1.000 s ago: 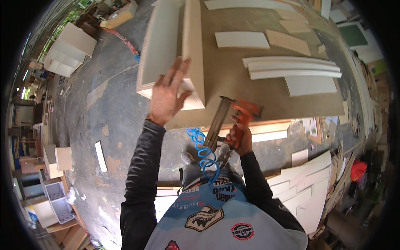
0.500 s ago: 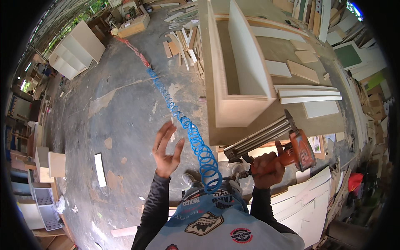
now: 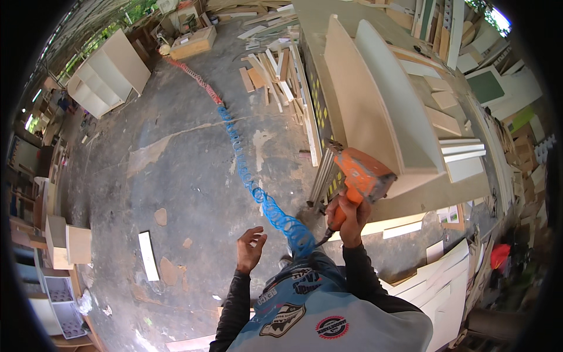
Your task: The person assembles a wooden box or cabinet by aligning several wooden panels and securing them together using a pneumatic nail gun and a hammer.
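Note:
My right hand [image 3: 349, 216] grips the handle of an orange pneumatic nail gun [image 3: 362, 175], held up beside the near corner of a pale wooden cabinet box [image 3: 375, 100] lying on the workbench [image 3: 434, 196]. A blue coiled air hose [image 3: 264, 202] runs from the gun's base across the concrete floor and turns red farther off. My left hand [image 3: 250, 249] hangs free over the floor, fingers loosely curled, holding nothing and touching nothing.
Cut boards [image 3: 463, 155] lie on the bench beside the box. Loose planks [image 3: 275, 70] are piled on the floor by the bench. A white shelf unit [image 3: 108, 79] stands far left. A white strip [image 3: 148, 255] lies on the floor. Stacked panels [image 3: 446, 293] lean at right.
My left hand came off the cabinet box and dropped down over the floor. My right hand swung the nail gun up by the box's corner. My view turned toward the floor.

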Available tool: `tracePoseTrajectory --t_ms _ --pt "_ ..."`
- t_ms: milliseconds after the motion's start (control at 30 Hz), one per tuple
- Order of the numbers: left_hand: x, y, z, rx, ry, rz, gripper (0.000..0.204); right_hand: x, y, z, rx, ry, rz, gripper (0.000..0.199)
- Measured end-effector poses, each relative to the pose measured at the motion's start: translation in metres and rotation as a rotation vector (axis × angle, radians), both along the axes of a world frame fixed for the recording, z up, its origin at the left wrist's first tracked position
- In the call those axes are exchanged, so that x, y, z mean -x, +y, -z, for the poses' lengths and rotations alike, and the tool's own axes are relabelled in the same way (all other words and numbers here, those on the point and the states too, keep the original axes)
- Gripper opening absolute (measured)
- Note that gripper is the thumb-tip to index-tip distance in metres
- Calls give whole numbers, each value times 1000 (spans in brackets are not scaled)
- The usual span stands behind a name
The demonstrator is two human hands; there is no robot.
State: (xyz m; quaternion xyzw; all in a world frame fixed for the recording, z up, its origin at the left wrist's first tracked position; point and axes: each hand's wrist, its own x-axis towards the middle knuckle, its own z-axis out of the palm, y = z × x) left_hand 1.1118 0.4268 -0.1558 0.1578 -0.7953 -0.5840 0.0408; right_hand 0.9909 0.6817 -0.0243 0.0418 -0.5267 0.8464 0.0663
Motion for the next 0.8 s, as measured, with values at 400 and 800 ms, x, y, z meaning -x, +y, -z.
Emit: tracePoseTrajectory --t_ms 400,800 --pt "75 -235 157 77 -297 -297 36 229 -101 41 -1033 19 -92 30" --pt "327 -237 129 -339 -426 -170 37 339 -114 102 -1245 -314 -237 40"
